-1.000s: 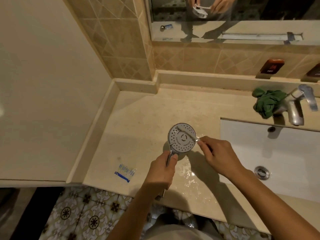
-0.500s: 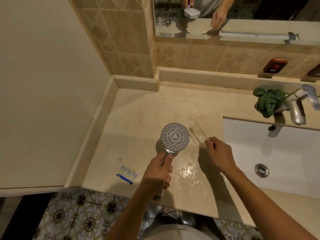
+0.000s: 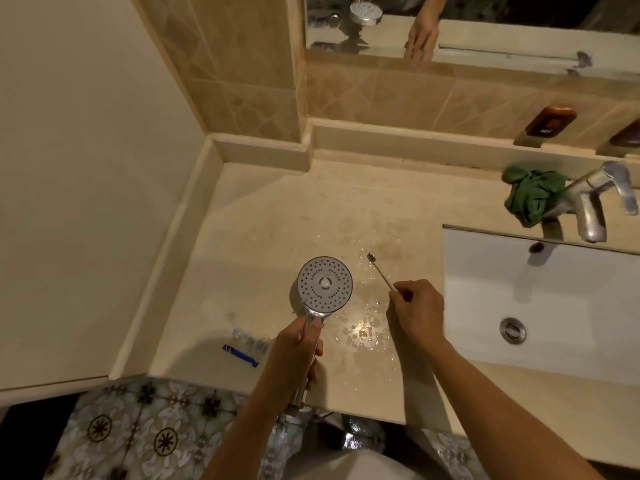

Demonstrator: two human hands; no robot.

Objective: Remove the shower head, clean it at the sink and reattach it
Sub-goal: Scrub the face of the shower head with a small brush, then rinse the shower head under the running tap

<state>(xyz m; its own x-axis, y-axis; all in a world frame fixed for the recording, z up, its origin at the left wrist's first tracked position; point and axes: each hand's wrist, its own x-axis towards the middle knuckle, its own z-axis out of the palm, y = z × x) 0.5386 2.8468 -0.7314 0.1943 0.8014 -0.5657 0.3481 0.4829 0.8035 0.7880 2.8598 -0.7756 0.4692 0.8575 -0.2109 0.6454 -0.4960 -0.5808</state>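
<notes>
My left hand (image 3: 300, 351) grips the chrome handle of the round shower head (image 3: 325, 287), holding it face up over the beige counter (image 3: 263, 237). My right hand (image 3: 417, 310) pinches a thin small brush (image 3: 380, 271) by its lower end. The brush's bristled tip points up and left, a short way to the right of the shower head and apart from it. The white sink basin (image 3: 554, 299) lies to the right of my right hand.
A chrome tap (image 3: 595, 209) stands behind the basin with a green cloth (image 3: 531, 195) bunched beside it. Water puddles (image 3: 360, 330) glisten on the counter between my hands. A blue and clear wrapper (image 3: 246, 346) lies near the counter's front left. A mirror (image 3: 450, 22) hangs above.
The brush was across the shower head's face a second ago; my right hand has drawn it off to the right. The shower head shifted slightly left.
</notes>
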